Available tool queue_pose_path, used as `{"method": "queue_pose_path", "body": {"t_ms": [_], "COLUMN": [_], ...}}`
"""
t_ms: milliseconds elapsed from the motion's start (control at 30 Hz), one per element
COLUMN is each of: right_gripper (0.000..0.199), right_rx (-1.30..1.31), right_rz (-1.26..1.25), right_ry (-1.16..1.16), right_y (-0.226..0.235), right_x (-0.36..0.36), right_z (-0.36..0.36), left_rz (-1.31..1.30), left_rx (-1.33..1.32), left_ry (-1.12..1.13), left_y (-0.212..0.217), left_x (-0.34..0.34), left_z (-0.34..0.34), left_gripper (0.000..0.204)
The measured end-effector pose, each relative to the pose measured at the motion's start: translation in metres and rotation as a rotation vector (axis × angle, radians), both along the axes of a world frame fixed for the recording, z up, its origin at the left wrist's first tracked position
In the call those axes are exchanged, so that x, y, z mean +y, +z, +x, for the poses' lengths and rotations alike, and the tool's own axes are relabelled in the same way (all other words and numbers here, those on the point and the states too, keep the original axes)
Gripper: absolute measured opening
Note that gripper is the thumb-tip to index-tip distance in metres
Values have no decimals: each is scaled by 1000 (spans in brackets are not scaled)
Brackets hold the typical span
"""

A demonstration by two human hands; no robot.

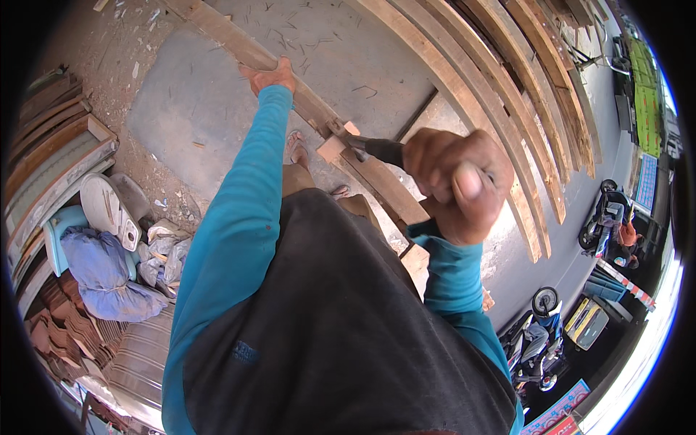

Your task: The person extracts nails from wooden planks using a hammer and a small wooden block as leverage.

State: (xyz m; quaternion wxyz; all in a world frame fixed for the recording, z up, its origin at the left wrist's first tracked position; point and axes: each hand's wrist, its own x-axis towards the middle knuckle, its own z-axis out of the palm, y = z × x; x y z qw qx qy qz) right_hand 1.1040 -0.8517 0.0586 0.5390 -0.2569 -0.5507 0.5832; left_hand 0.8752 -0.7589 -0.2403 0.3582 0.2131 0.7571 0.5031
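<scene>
A long wooden beam (235, 40) runs slantwise from the far left toward the near right. My left hand (270, 76) is closed around it at the upper middle, arm stretched out. My right hand (460, 177) is shut on the dark handle of a hammer (380, 150), raised close to the camera. The hammer's metal head meets the beam near a small pale wood block (332, 149); its exact shape is hard to make out. Bits of the block show on both sides of the beam. My feet stand below the beam, partly hidden.
Several long planks (500, 94) lie side by side at the right. Bent nails litter the grey floor sheet (196, 94). At left are a wooden frame (98, 130), a blue bundle (109, 272) and stacked brown tiles (61, 326). Motorbikes (540, 341) stand at far right.
</scene>
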Motion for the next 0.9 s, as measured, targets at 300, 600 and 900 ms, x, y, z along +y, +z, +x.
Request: {"method": "queue_pose_path", "body": {"t_ms": [300, 600, 900], "right_gripper": [34, 38, 35], "right_rx": [-284, -41, 27], "right_rz": [-65, 126, 18], "right_ry": [-27, -40, -131], "right_y": [31, 0, -12], "right_x": [-13, -50, -45], "right_z": [-10, 39, 76], "left_rz": [-348, -316, -303], "left_rx": [203, 194, 157], "left_ry": [94, 94, 134], "left_y": [49, 42, 39], "left_x": [-1, 6, 18], "left_z": [25, 27, 33], "left_gripper": [103, 105, 116]}}
